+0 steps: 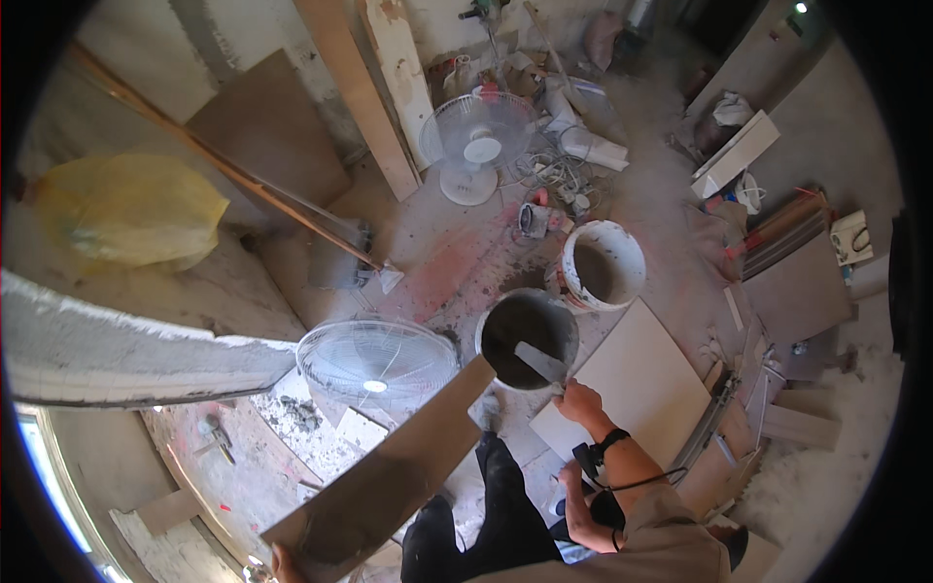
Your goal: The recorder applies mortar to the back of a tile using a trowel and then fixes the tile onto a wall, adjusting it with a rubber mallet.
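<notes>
Gripping a scraper (540, 363), right hand (581, 401) hangs by bucket (570, 328); left hand (284, 565) holds a board (389, 468).

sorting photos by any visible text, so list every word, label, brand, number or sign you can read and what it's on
None can be read in this view.
White bucket: reddish marks on its outer side, too small and blurred to read.
Board and trowel: no lettering visible.
Yellow bag: no lettering can be made out.

Window (46, 480) overexposed; small light (801, 8) glares; haze veils far floor (437, 228); lines bow toward black rim.
</notes>
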`<state>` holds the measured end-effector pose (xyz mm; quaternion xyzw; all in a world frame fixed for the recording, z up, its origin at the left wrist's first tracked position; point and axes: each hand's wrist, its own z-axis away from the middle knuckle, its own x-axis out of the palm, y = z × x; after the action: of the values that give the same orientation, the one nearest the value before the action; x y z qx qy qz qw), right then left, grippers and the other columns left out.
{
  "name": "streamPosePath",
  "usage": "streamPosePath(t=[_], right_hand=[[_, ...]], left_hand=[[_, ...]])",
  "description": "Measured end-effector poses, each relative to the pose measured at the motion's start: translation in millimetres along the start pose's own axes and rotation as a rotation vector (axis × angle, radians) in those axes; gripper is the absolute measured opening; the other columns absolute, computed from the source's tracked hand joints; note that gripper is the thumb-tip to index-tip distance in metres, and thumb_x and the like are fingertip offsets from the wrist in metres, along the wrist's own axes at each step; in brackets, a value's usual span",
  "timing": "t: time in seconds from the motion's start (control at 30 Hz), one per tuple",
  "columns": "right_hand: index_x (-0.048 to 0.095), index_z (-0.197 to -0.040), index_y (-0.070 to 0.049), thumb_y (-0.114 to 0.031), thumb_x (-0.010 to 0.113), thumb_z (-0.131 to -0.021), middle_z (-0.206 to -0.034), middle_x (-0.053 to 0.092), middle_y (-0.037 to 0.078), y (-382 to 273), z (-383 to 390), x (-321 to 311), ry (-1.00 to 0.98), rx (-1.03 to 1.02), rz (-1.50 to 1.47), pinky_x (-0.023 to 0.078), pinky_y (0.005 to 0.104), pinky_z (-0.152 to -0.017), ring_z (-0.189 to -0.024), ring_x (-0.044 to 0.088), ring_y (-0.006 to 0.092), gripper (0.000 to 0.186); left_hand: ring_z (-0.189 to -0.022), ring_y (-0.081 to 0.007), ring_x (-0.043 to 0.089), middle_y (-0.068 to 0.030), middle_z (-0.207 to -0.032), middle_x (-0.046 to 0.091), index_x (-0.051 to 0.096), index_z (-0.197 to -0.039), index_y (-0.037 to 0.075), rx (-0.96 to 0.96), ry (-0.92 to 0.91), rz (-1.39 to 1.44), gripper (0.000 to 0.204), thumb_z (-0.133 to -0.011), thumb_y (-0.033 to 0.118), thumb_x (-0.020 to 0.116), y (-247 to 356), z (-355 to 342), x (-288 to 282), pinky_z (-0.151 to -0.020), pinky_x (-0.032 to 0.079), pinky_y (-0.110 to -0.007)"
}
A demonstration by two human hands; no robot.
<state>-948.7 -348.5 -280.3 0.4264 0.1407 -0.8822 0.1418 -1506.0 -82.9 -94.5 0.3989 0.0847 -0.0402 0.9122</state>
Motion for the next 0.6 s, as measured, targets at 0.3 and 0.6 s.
streamPosePath(t=[0.3, 0.6], right_hand=[[0.071, -0.094, -0.005, -0.029, 0.059, -0.078, -0.1, 0.068, 0.017, 4.8, -214.7, 115.3, -0.273, 0.096, 0.117, 0.053, 0.0433, -0.081, -0.095, 0.065, 0.0347, 0.031], [0.07, -0.084, -0.002, -0.03, 0.065, -0.073, -0.098, 0.066, 0.022, 21.1, -321.8, 289.3, -0.229, 0.092, -0.176, 0.052, 0.0427, -0.083, -0.098, 0.062, 0.0388, 0.03]], left_hand=[[-0.098, -0.0132, 0.05, -0.0018, -0.118, 0.056, 0.054, -0.128, 0.006, -0.282, 0.487, -0.246, 0.052, -0.093, 0.045, 0.056, 24.0, 47.5, -15.8, -0.079, 0.044, -0.025], [-0.102, -0.0169, 0.052, -0.0052, -0.12, 0.056, 0.052, -0.129, 0.004, -0.322, 0.48, -0.313, 0.05, -0.095, 0.042, 0.051, 42.1, 19.0, 35.0, -0.084, 0.044, -0.029]])
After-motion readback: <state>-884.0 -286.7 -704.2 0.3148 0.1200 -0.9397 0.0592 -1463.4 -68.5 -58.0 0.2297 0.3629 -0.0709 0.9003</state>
